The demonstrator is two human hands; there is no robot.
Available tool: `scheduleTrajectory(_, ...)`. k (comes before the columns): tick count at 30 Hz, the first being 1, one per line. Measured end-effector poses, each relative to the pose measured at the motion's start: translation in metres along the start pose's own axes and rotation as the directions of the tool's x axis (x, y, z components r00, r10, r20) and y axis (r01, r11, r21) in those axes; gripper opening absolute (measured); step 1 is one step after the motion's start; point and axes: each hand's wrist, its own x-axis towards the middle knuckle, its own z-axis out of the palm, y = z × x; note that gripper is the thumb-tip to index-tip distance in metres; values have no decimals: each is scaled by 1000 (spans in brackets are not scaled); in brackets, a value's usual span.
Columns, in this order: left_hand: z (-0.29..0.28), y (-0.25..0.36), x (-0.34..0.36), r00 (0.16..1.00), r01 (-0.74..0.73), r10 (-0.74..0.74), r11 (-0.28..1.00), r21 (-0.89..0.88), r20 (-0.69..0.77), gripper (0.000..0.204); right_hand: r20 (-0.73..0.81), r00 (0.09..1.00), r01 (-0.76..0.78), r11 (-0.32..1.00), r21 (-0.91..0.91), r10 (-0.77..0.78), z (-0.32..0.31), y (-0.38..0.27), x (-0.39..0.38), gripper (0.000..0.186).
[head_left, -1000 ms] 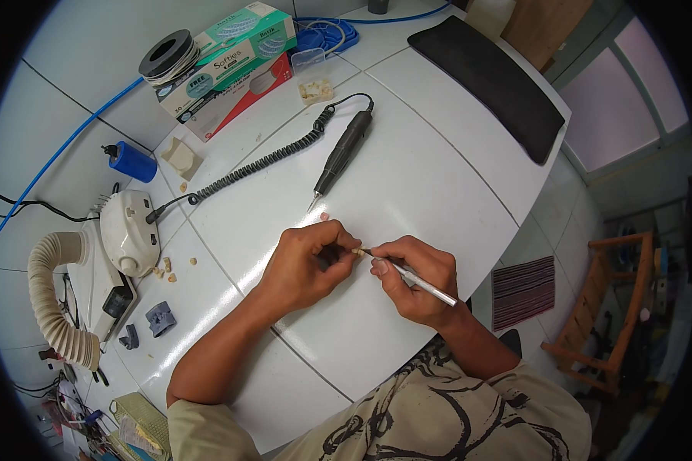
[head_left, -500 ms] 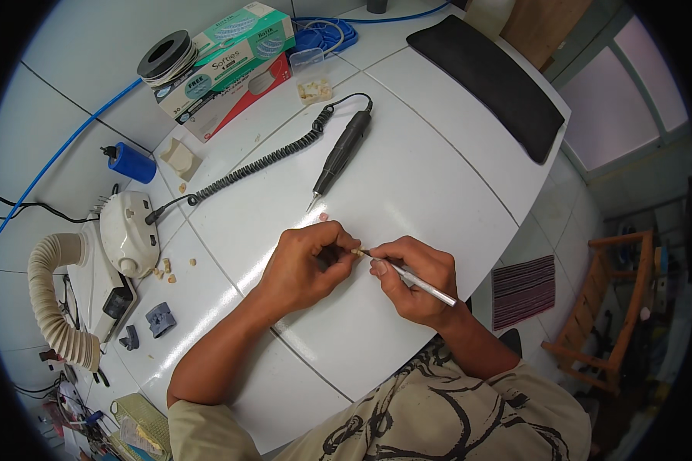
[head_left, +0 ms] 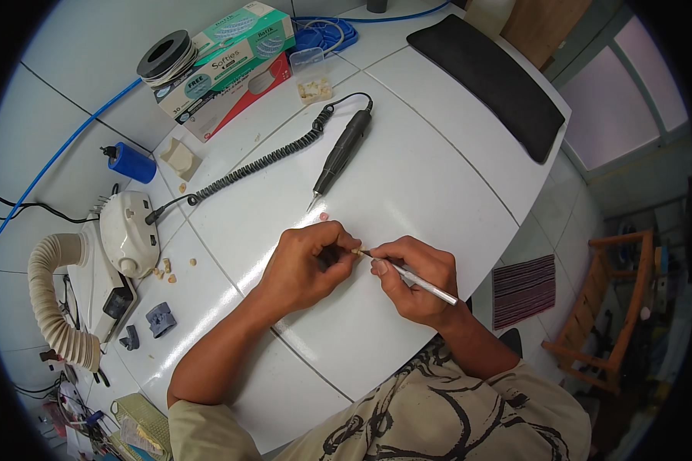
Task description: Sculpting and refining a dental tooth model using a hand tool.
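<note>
My left hand is closed in a pinch on a tiny beige piece above the white tiled worktop. My right hand grips a slim silver-handled tool like a pencil, its dark tip at the piece; whether it is a blade is too small to tell. Just beyond my hands lies a small pink bit. A black rotary handpiece with a thin metal bit rests farther back, joined by a coiled cord to a white control unit.
A ribbed hose and grey moulded pieces are left. Stacked boxes, a wire spool, a blue cylinder and a small container stand behind. A black pad lies back right; a wooden rack stands on the floor.
</note>
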Motion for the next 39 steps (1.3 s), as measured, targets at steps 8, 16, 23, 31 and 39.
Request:
scheduleTrajectory(8,-1,1,-1,1000,19,-19,1000,20,6,16,23,1000,-1,1000,-9,1,-2,0,0,11)
scheduleTrajectory(16,-3,1,1,1000,-18,17,998,62,8,15,42,999,7,1000,-25,-6,-2,-1,1,12)
scheduleTrajectory(23,-2,2,1,1000,3,-3,1000,20,5,12,-65,998,-12,1000,26,14,-7,2,-4,11)
scheduleTrajectory(31,0,-6,-5,991,117,-128,970,-214,-42,7,-88,993,-68,984,165,83,-14,3,-7,10)
scheduleTrajectory(39,25,7,-61,948,215,-285,900,-380,-140,8,14,999,-44,978,206,41,-19,0,-9,12)
